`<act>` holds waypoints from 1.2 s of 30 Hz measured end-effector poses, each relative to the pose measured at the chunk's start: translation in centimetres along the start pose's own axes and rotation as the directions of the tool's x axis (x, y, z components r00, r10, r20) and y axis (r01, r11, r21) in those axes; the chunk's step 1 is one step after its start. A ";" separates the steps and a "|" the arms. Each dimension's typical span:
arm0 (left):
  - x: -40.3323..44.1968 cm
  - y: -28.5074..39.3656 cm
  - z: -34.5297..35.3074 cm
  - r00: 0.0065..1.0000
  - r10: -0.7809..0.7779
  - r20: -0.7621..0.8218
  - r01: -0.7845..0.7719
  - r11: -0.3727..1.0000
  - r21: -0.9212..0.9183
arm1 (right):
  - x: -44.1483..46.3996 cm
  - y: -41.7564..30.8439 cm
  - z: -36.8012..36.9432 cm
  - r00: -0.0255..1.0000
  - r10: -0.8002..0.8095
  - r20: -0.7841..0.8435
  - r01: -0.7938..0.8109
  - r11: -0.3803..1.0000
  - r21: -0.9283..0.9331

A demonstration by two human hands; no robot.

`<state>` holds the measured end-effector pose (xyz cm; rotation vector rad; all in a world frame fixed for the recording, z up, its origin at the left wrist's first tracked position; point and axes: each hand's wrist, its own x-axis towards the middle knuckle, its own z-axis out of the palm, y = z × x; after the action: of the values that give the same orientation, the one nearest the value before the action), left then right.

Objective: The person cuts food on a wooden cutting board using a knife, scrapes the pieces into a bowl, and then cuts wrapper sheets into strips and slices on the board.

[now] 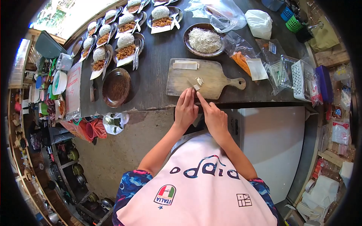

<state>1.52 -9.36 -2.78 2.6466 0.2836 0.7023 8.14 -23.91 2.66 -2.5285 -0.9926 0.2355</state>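
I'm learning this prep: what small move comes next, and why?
Probably slice the small pale piece thinner: the right hand has a fingertip near it, the left hand is close too, and thin slivers lie just beyond on the cutting board.

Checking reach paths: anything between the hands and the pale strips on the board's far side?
Low items only: a small pale block at the fingertips, what looks like a blade beside it, and slivers just beyond. Past those, bare cutting board to the pale strips.

"ITALIA" on shirt [203,192] badge [164,194]
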 end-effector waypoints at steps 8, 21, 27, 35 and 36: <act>0.0 -0.2 0.2 1.000 0.010 -0.006 -0.010 1.000 0.019 | -1.5 0.2 -0.7 0.998 0.028 0.054 -0.025 0.998 -0.052; 0.1 0.0 0.0 1.000 -0.001 -0.004 0.001 1.000 0.016 | 0.1 0.0 -0.2 1.000 0.000 0.017 0.000 1.000 0.009; 0.0 -0.3 0.2 1.000 0.017 -0.023 -0.016 1.000 0.026 | -1.0 -0.1 -1.0 0.997 0.029 0.065 -0.027 0.999 -0.029; 0.0 -0.2 0.0 1.000 -0.006 -0.020 0.006 1.000 0.000 | -0.9 -0.1 -0.3 1.000 0.002 0.019 -0.001 1.000 -0.012; 0.0 -0.2 0.0 1.000 -0.001 -0.022 0.001 1.000 0.004 | -1.3 -0.1 -0.6 0.999 0.011 0.039 -0.011 1.000 -0.022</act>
<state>1.45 -9.17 -2.85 2.6439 0.2926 0.7317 7.30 -24.87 3.25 -2.5585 -1.0016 0.2806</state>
